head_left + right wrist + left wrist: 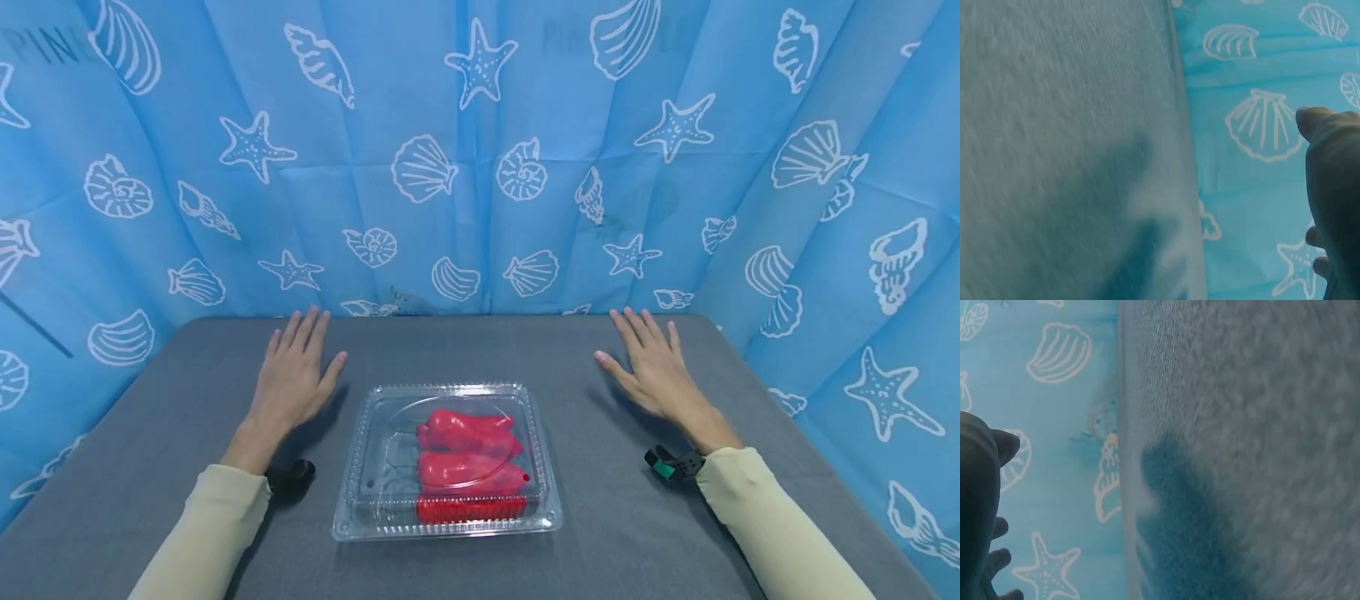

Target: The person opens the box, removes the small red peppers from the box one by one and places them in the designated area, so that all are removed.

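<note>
A clear plastic clamshell box point(382, 450) lies on the grey table with its lid down. Several red peppers point(468, 458) show through the lid, bunched toward the box's right side. My left hand point(292, 379) is to the left of the box, palm down, fingers straight and thumb spread. On the other side, my right hand point(660, 379) mirrors it, also with straight fingers. Neither hand touches the box or holds anything. In the wrist views, part of the left hand point(979, 487) and part of the right hand point(1338, 181) appear at the frame edges, with shadows on the cloth.
Grey cloth covers the table point(615, 517), whose far edge runs just beyond the fingertips. A blue curtain point(465, 217) printed with white shells and starfish hangs behind it and along both sides. Dark bands sit on both wrists.
</note>
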### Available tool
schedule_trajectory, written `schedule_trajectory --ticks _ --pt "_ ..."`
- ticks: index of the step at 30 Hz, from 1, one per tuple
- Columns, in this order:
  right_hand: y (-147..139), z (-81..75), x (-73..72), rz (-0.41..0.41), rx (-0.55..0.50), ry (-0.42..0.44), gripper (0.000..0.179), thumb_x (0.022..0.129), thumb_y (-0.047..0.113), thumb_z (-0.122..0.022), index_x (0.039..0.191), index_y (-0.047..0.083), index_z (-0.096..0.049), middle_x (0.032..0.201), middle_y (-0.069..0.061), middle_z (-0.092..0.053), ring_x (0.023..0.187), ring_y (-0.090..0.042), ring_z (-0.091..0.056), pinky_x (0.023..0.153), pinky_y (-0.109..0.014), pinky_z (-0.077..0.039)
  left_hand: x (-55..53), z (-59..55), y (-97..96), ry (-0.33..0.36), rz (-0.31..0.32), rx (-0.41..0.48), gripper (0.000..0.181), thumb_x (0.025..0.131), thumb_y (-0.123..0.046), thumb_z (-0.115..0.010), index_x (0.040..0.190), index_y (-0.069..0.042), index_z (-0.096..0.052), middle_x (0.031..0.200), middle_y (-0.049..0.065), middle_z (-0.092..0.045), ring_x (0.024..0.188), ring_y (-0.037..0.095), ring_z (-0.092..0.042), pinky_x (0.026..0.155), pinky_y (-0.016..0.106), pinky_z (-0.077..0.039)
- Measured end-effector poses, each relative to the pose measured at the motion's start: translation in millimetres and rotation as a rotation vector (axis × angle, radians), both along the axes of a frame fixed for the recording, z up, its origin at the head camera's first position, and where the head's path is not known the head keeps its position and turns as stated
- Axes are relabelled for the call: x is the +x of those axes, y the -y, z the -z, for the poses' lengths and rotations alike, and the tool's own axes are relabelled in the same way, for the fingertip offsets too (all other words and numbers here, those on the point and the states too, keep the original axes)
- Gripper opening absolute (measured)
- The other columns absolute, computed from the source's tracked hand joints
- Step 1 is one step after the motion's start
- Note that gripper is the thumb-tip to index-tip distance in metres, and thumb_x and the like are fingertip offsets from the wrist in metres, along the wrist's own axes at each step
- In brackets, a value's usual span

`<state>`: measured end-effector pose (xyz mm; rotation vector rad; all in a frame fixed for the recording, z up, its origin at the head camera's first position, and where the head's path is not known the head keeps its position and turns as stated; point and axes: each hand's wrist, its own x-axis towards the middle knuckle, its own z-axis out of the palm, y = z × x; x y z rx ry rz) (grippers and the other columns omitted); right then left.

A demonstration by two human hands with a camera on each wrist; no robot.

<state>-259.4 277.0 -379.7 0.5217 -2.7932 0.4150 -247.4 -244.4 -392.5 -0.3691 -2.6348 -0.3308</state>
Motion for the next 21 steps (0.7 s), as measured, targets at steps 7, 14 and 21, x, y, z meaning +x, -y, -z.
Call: schedule_trajectory --ticks 7,14,21 --pt "19 4.6 5.9 -0.116 -0.133 0.070 0.071 0.105 0.040 -0.054 0.159 0.003 -0.027 0.161 -0.026 -0.029 0.149 -0.048 -0.019 0.120 -0.067 -0.007 3.4 3.5 -4.2 0.140 0.090 0.155 0.063 0.105 -0.029 -0.055 0.154 0.004 -0.033 0.153 0.031 -0.037 0.139 0.050 -0.036 0.112 0.067 -0.031" --pt "37 3.8 15.3 -0.148 -0.293 0.202 0.068 0.105 0.040 -0.053 0.160 0.008 -0.028 0.158 -0.024 -0.035 0.146 -0.047 -0.028 0.113 -0.071 -0.025 3.5 10.6 -7.7 0.277 0.199 0.391 0.054 0.105 -0.027 -0.057 0.147 0.005 -0.046 0.137 0.027 -0.057 0.120 0.047 -0.058 0.099 0.062 -0.048" --pt "53 8.9 21.0 -0.300 -0.466 0.290 0.052 0.104 0.024 -0.058 0.149 0.001 -0.045 0.139 -0.021 -0.058 0.126 -0.039 -0.056 0.105 -0.058 -0.047 4.8 18.3 -8.9 0.379 0.354 0.664 0.043 0.102 -0.012 -0.061 0.138 0.010 -0.054 0.125 0.026 -0.065 0.112 0.034 -0.066 0.094 0.044 -0.057"
